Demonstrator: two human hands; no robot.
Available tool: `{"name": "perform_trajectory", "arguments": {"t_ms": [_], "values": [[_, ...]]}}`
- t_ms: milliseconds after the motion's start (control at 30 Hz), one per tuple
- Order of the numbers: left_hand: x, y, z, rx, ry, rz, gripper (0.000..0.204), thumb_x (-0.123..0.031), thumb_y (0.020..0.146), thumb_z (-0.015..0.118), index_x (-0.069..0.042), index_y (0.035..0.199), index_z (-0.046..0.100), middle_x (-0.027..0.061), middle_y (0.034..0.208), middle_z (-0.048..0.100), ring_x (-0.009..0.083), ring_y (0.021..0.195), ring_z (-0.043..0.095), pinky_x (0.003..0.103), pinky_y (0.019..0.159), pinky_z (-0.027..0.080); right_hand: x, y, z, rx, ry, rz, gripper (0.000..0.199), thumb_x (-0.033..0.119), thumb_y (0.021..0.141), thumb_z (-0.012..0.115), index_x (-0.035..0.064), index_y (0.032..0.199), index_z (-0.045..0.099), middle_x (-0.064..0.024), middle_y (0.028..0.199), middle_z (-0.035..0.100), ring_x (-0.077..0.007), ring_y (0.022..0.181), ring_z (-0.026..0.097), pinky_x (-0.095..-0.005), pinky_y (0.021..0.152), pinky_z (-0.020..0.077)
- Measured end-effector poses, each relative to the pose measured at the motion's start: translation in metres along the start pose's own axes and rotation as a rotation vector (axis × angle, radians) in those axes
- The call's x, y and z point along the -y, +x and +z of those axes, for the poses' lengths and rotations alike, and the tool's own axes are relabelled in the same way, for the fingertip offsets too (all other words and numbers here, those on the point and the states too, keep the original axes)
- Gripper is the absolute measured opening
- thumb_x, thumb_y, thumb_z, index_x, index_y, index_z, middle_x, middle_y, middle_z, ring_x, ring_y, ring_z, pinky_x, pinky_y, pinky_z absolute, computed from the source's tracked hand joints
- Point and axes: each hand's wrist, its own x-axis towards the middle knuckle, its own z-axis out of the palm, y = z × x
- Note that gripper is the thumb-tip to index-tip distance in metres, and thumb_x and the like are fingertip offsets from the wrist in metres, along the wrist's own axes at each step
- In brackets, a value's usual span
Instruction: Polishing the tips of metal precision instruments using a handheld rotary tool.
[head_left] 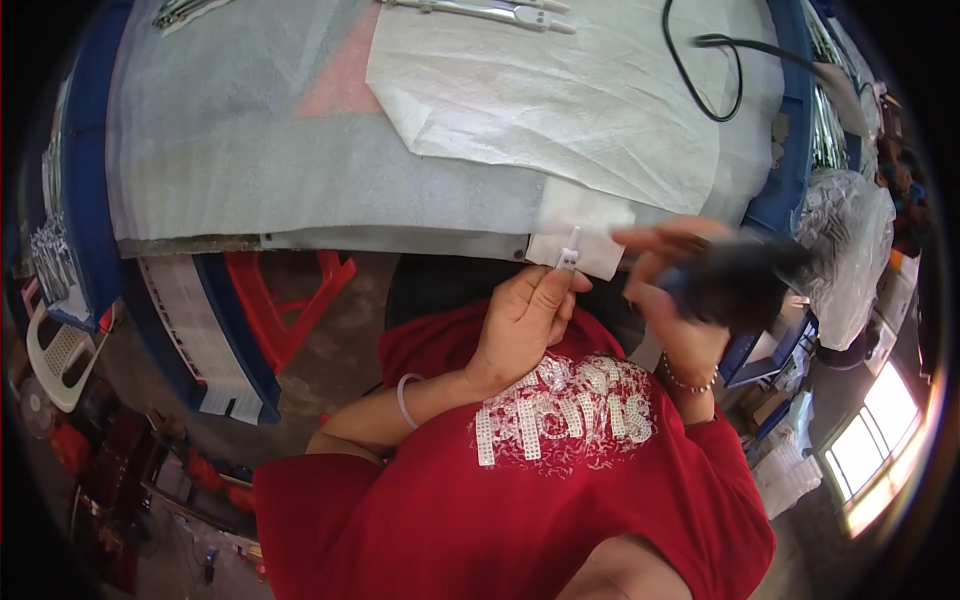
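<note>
My left hand [520, 325] is closed, with thumb and fingers pinching a slim silver metal piece at the table's front edge. It looks like a drawing compass [569, 258], and its narrow tip points away from me over a small white pad [602, 250]. To its right, my right hand [672, 290] is smeared by motion. Its fingers appear curled about a dark, bulky tool [745, 283], too blurred for its exact kind to show. The tool is apart from the silver piece.
White cloth [560, 110] covers part of the grey table cover [250, 180]. Silver compasses [500, 12] lie at the far edge, and a black cord [740, 80] loops at the far right. Blue bins [85, 200] flank the table; a clear plastic bag [850, 250] hangs right.
</note>
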Motion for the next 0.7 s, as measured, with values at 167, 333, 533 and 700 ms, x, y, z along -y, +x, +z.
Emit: {"name": "perform_trajectory", "arguments": {"t_ms": [167, 333, 533, 700], "values": [[-0.004, -0.001, -0.002, 0.023, 0.053, -0.028, 0.021, -0.019, 0.101, 0.054, 0.0, 0.1, 0.064, -0.0032, 0.069, 0.05, 0.0021, 0.054, 0.041, 0.018, 0.048, 0.034, 0.019, -0.002, -0.01, 0.231, 0.344, -0.663, 0.06, 0.023, 0.081, 0.079, 0.0089, 0.124, 0.039, -0.0107, 0.086, 0.064, -0.0202, 0.068, 0.065, -0.0326, 0.057, 0.0543], [-0.007, 0.0, -0.002, 0.022, 0.048, -0.067, 0.021, -0.019, 0.1, 0.055, 0.0, 0.1, 0.065, -0.0039, 0.068, 0.051, 0.0019, 0.054, 0.041, 0.019, 0.047, 0.033, 0.033, 0.004, 0.009, 0.326, 0.254, -0.843, 0.051, 0.019, 0.081, 0.079, 0.0104, 0.115, 0.042, -0.0145, 0.083, 0.068, -0.0251, 0.064, 0.068, -0.0344, 0.055, 0.0566], [-0.009, 0.0, -0.003, 0.012, 0.032, -0.085, 0.024, -0.019, 0.101, 0.055, -0.002, 0.084, 0.06, -0.0047, 0.064, 0.05, 0.0015, 0.053, 0.041, 0.019, 0.047, 0.033, 0.027, 0.016, 0.023, 0.379, 0.168, -0.875, 0.055, 0.029, 0.084, 0.076, 0.0107, 0.122, 0.041, -0.0077, 0.082, 0.066, -0.0166, 0.061, 0.067, -0.0263, 0.054, 0.0565], [-0.011, 0.0, -0.002, 0.004, 0.064, -0.097, 0.028, -0.019, 0.101, 0.055, -0.004, 0.077, 0.055, -0.0054, 0.062, 0.049, 0.0011, 0.052, 0.04, 0.02, 0.046, 0.033, 0.028, 0.018, 0.023, 0.386, 0.167, -0.867, 0.055, 0.029, 0.084, 0.076, 0.0113, 0.122, 0.041, -0.0078, 0.082, 0.066, -0.0171, 0.063, 0.068, -0.0263, 0.054, 0.0565]]}}
